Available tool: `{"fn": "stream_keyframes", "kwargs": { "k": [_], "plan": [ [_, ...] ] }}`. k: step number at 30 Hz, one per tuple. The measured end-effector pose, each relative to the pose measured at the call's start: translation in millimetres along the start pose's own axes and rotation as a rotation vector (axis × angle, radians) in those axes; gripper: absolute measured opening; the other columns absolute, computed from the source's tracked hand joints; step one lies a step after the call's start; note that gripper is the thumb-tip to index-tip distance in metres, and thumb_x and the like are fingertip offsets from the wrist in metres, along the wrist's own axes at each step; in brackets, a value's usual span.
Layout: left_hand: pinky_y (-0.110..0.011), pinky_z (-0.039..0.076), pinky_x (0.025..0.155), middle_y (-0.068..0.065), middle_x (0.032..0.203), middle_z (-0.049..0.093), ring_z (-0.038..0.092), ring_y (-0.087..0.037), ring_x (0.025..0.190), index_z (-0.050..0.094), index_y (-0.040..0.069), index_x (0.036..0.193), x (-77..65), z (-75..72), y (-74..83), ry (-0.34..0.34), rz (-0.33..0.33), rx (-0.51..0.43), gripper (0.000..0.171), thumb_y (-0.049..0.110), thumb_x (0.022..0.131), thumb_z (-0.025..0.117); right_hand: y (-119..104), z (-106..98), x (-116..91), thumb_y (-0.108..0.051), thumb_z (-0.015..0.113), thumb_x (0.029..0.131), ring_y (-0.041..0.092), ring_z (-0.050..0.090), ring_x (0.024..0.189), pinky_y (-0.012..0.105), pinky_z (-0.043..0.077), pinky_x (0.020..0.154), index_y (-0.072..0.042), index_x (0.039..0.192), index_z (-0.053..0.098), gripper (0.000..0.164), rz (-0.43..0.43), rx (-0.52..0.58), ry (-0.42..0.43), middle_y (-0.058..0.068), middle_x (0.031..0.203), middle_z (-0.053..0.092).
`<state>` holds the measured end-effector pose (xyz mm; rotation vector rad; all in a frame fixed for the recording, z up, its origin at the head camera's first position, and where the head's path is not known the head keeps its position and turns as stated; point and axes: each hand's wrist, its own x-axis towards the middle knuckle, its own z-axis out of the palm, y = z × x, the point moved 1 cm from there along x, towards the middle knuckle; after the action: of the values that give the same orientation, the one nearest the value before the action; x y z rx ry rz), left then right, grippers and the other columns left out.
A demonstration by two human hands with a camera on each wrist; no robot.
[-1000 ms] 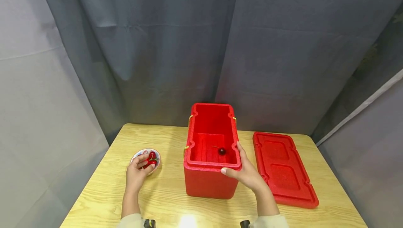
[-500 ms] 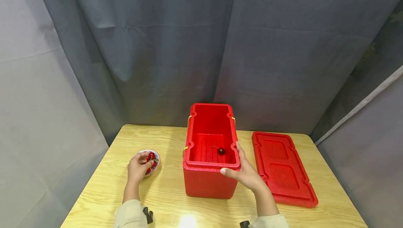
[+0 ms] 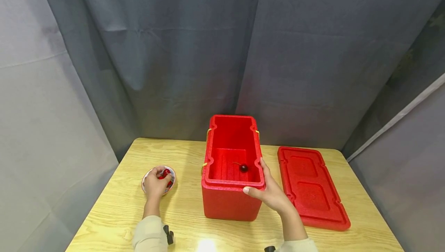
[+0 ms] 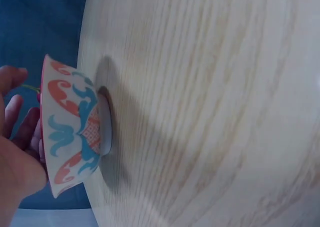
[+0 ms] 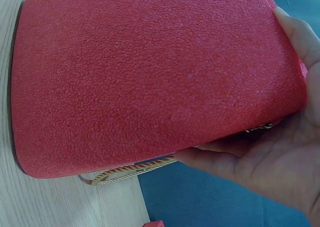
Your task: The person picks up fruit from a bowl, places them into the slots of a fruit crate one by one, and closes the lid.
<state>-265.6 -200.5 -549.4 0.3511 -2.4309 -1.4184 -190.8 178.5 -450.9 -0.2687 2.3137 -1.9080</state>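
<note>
My left hand (image 3: 155, 184) reaches over a small patterned bowl (image 4: 75, 127) at the left, with thumb and fingers around red cherries (image 3: 167, 172) inside. A green stem (image 4: 30, 88) shows beside a fingertip in the left wrist view; I cannot tell whether the fingers pinch a cherry. My right hand (image 3: 271, 192) grips the near right corner of a red foam cooler box (image 3: 231, 203), thumb on the front rim and fingers along the side. Inside the lidless box, one dark cherry (image 3: 243, 168) with its stem lies on the floor.
The red box lid (image 3: 314, 190) lies flat on the wooden table (image 3: 114, 209), right of the box. Yellow rope handles (image 5: 132, 169) hang at the box's sides. Grey curtains (image 3: 191, 51) stand behind the table.
My left hand has shifted slightly right and farther over the bowl, covering more of the cherries. The bowl has slid a little to the left; the right hand keeps its hold on the box.
</note>
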Motion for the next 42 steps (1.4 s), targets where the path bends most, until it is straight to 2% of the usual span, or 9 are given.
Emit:
{"fn": "stream_keyframes", "kwargs": {
  "k": [8, 14, 21, 27, 32, 38, 42],
  "plan": [
    [-0.047, 0.039, 0.087, -0.021, 0.104, 0.062, 0.055, -0.035, 0.099, 0.061, -0.002, 0.108, 5.3, 8.3, 1.2, 0.021, 0.019, 0.053, 0.035, 0.003, 0.075, 0.07, -1.1, -3.2, 2.0, -0.023, 0.08, 0.072, 0.032, 0.041, 0.12, 0.04, 0.05, 0.08, -0.024, 0.149, 0.004, 0.109, -0.015, -0.008, 0.008, 0.014, 0.144, 0.029],
    [-0.056, 0.027, 0.089, -0.021, 0.1, 0.062, 0.052, -0.038, 0.097, 0.063, -0.003, 0.102, 6.2, 11.6, 1.8, 0.086, 0.05, 0.142, 0.034, 0.004, 0.07, 0.074, -1.2, -3.0, 2.3, -0.023, 0.08, 0.071, 0.032, 0.041, 0.12, 0.04, 0.051, 0.079, -0.023, 0.149, 0.005, 0.109, -0.027, 0.002, 0.007, 0.014, 0.144, 0.029],
    [-0.053, 0.031, 0.086, -0.019, 0.095, 0.062, 0.052, -0.038, 0.091, 0.063, -0.002, 0.102, 5.7, 12.7, 1.4, 0.11, 0.015, 0.183, 0.031, 0.007, 0.073, 0.073, -0.3, -1.7, 1.5, -0.024, 0.081, 0.07, 0.036, 0.039, 0.122, 0.041, 0.05, 0.081, -0.023, 0.149, 0.005, 0.11, -0.007, 0.002, 0.019, 0.014, 0.144, 0.029],
    [-0.048, 0.037, 0.088, -0.02, 0.101, 0.062, 0.055, -0.037, 0.097, 0.064, -0.002, 0.105, 1.4, 8.2, 1.9, 0.111, -0.032, 0.093, 0.033, 0.007, 0.075, 0.074, 2.8, -0.6, 0.9, -0.023, 0.08, 0.07, 0.033, 0.04, 0.121, 0.04, 0.049, 0.082, -0.024, 0.149, 0.006, 0.108, 0.003, -0.002, 0.023, 0.013, 0.144, 0.029],
    [-0.045, 0.044, 0.086, -0.022, 0.104, 0.062, 0.057, -0.034, 0.099, 0.063, -0.003, 0.107, -4.8, 5.0, 8.1, 0.127, -0.04, 0.021, 0.034, 0.007, 0.076, 0.075, 1.6, -0.8, 0.0, -0.023, 0.08, 0.071, 0.034, 0.042, 0.119, 0.041, 0.049, 0.083, -0.023, 0.149, 0.006, 0.108, -0.005, -0.014, 0.027, 0.015, 0.144, 0.03],
    [-0.045, 0.047, 0.084, -0.019, 0.103, 0.064, 0.058, -0.031, 0.099, 0.065, 0.001, 0.106, -14.4, 0.7, 22.4, 0.158, -0.06, -0.025, 0.034, 0.01, 0.075, 0.075, -1.7, 0.4, 1.8, -0.022, 0.081, 0.068, 0.033, 0.045, 0.116, 0.04, 0.051, 0.079, -0.021, 0.149, 0.007, 0.11, 0.002, -0.039, 0.041, 0.014, 0.139, 0.036],
    [-0.043, 0.046, 0.085, -0.019, 0.104, 0.064, 0.058, -0.032, 0.1, 0.065, 0.0, 0.106, -24.1, -2.6, 35.7, 0.147, -0.055, -0.084, 0.034, 0.008, 0.074, 0.074, -5.6, 1.3, 3.1, -0.019, 0.082, 0.067, 0.032, 0.05, 0.109, 0.04, 0.052, 0.076, -0.015, 0.147, 0.01, 0.108, -0.009, -0.082, 0.054, 0.014, 0.131, 0.043]
  ]
}}
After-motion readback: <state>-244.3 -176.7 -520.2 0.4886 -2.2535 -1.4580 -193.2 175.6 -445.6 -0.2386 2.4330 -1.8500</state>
